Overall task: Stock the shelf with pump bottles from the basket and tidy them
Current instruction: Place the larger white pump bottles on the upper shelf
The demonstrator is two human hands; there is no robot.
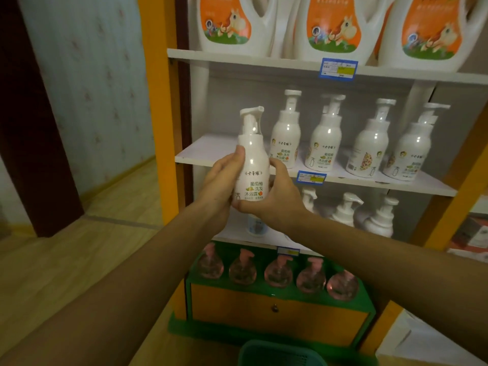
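— What is shown of the place?
— A shop corner with a wooden floor, and a green basket (277, 353) at the bottom edge; its contents are hidden.

— And what is held?
— A white pump bottle (252, 165) is clasped upright in front of the shelf (200, 155), the left hand (220, 180) curled round one side, the right hand (274, 192) round the other and under its base.

— How much is judged done?
— Four bottles (348, 138) are already lined up behind; the left end is left bare, and this one is not yet set down.

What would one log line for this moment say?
left hand: holds pump bottle | right hand: holds same bottle | bottle: upright, before middle shelf | shelf: four bottles standing
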